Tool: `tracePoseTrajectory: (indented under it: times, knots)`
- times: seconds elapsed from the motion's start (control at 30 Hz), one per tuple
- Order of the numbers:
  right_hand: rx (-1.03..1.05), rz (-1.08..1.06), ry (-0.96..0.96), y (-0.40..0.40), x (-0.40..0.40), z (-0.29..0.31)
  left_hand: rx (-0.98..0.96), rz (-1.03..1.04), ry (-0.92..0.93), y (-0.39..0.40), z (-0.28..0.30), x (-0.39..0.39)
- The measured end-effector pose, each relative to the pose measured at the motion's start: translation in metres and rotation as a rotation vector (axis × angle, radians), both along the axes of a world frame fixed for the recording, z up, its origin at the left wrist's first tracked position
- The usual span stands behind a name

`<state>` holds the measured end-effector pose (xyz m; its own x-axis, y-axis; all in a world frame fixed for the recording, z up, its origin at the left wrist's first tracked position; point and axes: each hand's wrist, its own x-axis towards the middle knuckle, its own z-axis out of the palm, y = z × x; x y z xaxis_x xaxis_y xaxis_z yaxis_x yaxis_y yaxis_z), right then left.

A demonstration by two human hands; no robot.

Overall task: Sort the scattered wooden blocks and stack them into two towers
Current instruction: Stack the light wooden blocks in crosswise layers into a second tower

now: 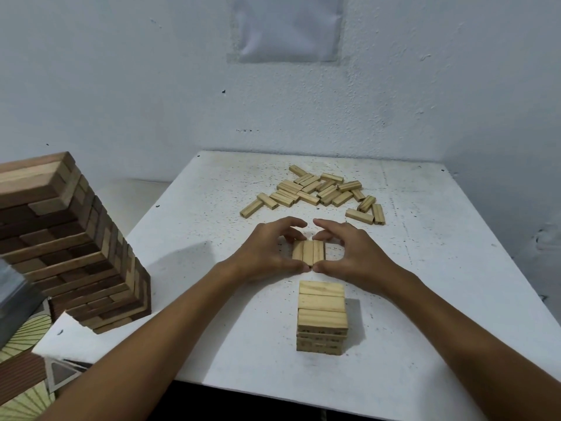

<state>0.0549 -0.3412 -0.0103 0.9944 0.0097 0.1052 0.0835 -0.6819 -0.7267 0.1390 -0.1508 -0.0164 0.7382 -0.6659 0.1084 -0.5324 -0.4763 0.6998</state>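
Observation:
Three pale wooden blocks (309, 253) lie side by side as a flat row in the middle of the white table (197, 238). My left hand (267, 253) and my right hand (355, 253) cup this row from either side, thumbs at its near end and curled fingers at its far end. A short tower (321, 317) of pale blocks, a few layers high, stands nearer to me. Several loose pale blocks (318, 191) lie scattered in a heap further back.
A tall tower (66, 238) of darker, larger blocks stands at the left beside the table, leaning in this wide view. The white wall (303, 101) rises right behind the table. The table's near edge (273, 393) runs under my forearms.

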Motion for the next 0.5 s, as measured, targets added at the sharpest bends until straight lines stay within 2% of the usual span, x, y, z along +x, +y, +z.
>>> tracePoseTrajectory:
  times: [0.3,0.5]
  knots:
    - [0.045,0.053,0.004,0.002,0.003,0.004,-0.028,0.025,-0.008,-0.005,0.009,-0.001]
    - [0.056,0.061,-0.053,-0.006,0.001,0.038,-0.071,-0.004,-0.060,-0.004,0.049,-0.005]
